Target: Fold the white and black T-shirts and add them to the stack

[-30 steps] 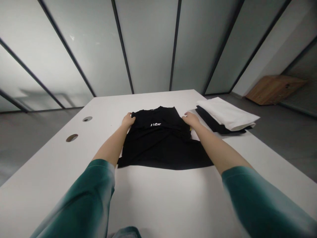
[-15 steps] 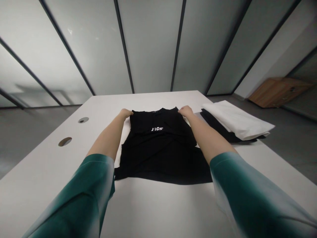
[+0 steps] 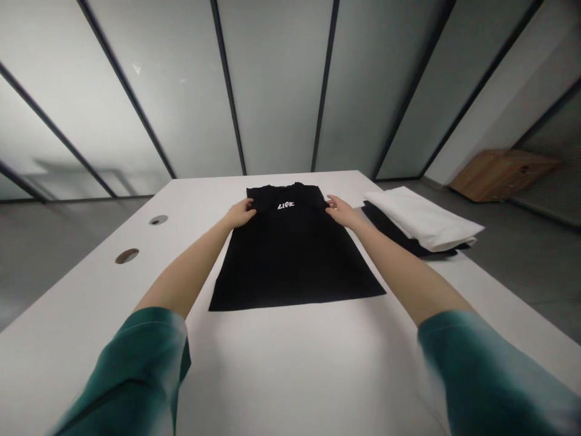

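Observation:
A black T-shirt (image 3: 293,260) lies flat on the white table, its collar at the far end and its hem toward me. White "LIFE" lettering (image 3: 285,206) crosses its chest. My left hand (image 3: 240,214) rests at the shirt's left side near the sleeve, fingers apart and touching the edge. At the opposite side, my right hand (image 3: 341,212) has its fingers spread by the right sleeve edge. Neither hand has cloth gathered in it.
On the right of the white table (image 3: 290,363) sits a folded white cloth (image 3: 422,215) over folded black cloth (image 3: 390,233). Two round holes, a far one (image 3: 158,220) and a nearer one (image 3: 127,256), pierce the tabletop's left side. A wooden cabinet (image 3: 503,174) stands beyond.
The shirt has shifted away from me and now lies smooth, its wrinkles and uneven hem straightened. Both hands have let go of the shoulder corners and opened, slightly nearer me along the sides.

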{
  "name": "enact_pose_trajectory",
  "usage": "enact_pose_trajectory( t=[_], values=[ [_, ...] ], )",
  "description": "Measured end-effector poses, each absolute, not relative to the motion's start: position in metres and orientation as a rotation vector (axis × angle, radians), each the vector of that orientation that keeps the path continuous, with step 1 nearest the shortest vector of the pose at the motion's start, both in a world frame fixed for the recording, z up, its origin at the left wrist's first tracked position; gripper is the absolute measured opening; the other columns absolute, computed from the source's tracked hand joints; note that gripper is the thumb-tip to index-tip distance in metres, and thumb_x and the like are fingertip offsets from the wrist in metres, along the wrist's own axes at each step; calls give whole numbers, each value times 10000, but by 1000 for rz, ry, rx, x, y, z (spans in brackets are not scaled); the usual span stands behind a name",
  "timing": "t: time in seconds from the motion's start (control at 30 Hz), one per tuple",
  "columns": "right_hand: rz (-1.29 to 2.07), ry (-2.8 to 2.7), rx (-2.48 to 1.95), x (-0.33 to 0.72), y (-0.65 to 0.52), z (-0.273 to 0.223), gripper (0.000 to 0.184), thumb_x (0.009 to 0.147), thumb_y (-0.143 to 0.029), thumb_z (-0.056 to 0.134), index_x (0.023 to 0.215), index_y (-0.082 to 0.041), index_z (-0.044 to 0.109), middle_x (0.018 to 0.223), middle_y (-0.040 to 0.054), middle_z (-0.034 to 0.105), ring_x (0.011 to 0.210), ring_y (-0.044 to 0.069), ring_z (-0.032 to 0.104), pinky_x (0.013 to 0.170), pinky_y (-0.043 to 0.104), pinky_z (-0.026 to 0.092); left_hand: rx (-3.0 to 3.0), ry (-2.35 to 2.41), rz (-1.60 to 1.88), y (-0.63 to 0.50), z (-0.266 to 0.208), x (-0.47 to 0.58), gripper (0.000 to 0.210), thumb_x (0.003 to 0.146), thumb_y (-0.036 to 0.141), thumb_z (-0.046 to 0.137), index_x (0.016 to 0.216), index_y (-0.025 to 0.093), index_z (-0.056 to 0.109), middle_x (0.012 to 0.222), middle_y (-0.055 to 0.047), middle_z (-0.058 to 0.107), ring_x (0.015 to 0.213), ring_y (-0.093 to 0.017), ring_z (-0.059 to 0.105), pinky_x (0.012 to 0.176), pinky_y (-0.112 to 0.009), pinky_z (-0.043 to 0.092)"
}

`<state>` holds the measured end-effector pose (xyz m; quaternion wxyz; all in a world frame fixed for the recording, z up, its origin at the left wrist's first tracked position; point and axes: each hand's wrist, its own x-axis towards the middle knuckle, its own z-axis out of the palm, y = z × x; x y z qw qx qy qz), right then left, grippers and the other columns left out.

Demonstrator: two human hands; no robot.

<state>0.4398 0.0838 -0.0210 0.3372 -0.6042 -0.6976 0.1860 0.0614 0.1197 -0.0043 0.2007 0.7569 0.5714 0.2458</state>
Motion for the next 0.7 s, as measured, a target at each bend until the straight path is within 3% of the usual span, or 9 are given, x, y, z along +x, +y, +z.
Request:
enact_pose_trajectory(
  t=[0.13, 0.3, 0.43, 0.57, 0.7],
  values=[
    [187, -2149, -1601, 454, 21, -40, 416, 868, -256, 559, 1268, -170, 634, 1289, 143, 658, 1208, 288, 599, 1073, 451, 437, 2356, 1662, 378, 68, -33, 47, 681, 839, 452, 557, 1430, 122, 483, 1473, -159, 522, 1367, -318, 481, 1146, -406, 362],
    [-4, -2274, -1562, 471, -40, -58, 267, 896, -299, 533, 1071, -188, 700, 1105, 128, 686, 1051, 276, 634, 969, 420, 484, 2464, 1688, 283, 16, -49, 29, 730, 867, 559, 486, 1449, 118, 457, 1518, -161, 465, 1414, -320, 415, 1168, -415, 326],
    [-43, -2211, -1637, 471, -60, -65, 284, 905, -311, 516, 1099, -198, 690, 1099, 129, 669, 1065, 280, 615, 971, 416, 470, 2416, 1859, 327, -10, -53, 26, 737, 888, 595, 445, 1449, 116, 442, 1499, -182, 470, 1389, -322, 438, 1148, -421, 340],
    [-152, -2085, -2010, 463, -66, -57, 431, 922, -421, 499, 1190, -125, 663, 1168, 203, 638, 1082, 346, 598, 937, 457, 461, 2333, 2041, 356, -28, -49, 33, 732, 905, 585, 433, 1463, 111, 413, 1498, -208, 460, 1361, -351, 447, 1104, -454, 364],
    [-190, -2062, -2161, 462, -68, -50, 435, 937, -456, 469, 1094, -119, 693, 1118, 212, 645, 1062, 350, 600, 908, 440, 458, 2228, 2224, 283, -36, -39, 37, 675, 878, 623, 460, 1305, 114, 578, 1366, -234, 562, 1259, -404, 498, 1015, -505, 411]
  ],
)
